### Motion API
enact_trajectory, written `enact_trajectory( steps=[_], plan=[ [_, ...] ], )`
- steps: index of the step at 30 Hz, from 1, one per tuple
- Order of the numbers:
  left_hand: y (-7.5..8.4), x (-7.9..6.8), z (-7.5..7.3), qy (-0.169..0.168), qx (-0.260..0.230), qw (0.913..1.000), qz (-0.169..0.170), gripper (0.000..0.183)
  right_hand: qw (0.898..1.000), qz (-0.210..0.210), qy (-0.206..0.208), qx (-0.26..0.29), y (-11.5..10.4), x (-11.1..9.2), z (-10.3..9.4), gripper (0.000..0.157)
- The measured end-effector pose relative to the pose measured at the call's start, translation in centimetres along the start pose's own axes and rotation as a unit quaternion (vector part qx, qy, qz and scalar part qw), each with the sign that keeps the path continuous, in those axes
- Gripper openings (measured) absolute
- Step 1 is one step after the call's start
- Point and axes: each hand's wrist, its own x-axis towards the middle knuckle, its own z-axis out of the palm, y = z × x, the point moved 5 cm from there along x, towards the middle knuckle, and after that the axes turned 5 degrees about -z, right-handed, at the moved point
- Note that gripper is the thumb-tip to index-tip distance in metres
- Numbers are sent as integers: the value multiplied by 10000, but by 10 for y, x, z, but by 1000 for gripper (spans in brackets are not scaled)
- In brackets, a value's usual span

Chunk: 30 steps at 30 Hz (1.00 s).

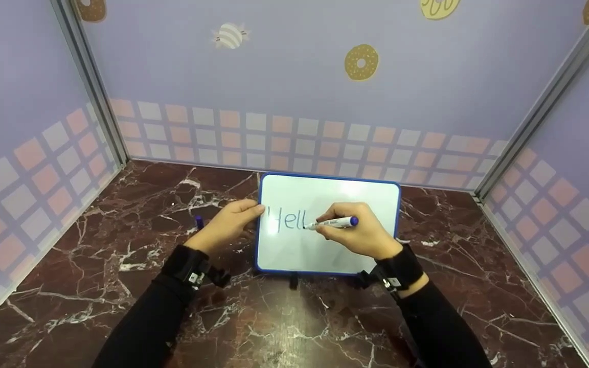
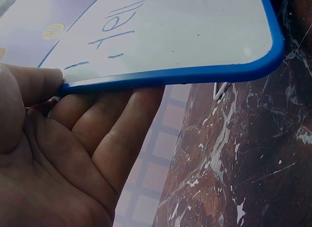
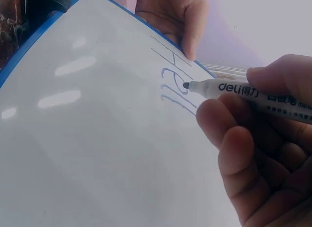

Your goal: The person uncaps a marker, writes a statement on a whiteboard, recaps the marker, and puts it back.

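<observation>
A small whiteboard [image 1: 294, 250] with a blue frame leans tilted near the back wall, bearing the blue handwritten letters "Hell" [image 3: 175, 80]. Its left edge is gripped by my left hand [image 1: 230, 222], thumb on the front and the other fingers [image 2: 131, 119] behind. My right hand [image 1: 361, 232] pinches a white marker [image 1: 338, 222] with a blue end, in front of the board. The dark tip [image 3: 187, 85] points at the writing near the last letters in the head view; whether it touches the surface I cannot tell.
A blue marker cap [image 1: 199, 222] stands on the dark red marbled table [image 1: 284, 332], left of the left hand. A small black piece [image 1: 293, 280] shows under the board's lower edge. Patterned panels [image 1: 294, 76] enclose the back and both sides.
</observation>
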Motion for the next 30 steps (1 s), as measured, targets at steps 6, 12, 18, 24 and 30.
enact_trajectory(
  steps=[6, 12, 18, 24, 30],
  plan=[
    [-1, 0, 1, 62, 81, 9999, 10, 35, 9999, -79, 114, -81, 2, -2, -4, 5],
    [-1, 1, 1, 18, -119, 9999, -7, 33, 9992, -309, 245, -96, 1, -1, -8, 5],
    [-1, -2, -2, 66, -58, 10000, 1, 34, 9989, -368, 264, -92, 2, 1, -9, 4],
    [1, -1, -2, 50, 55, 10000, 39, 35, 9988, -330, 331, -164, 1, -2, -12, 5],
    [0, 1, 0, -54, 25, 10000, -6, 37, 9991, -224, 303, -204, 4, -5, -14, 7]
  ],
)
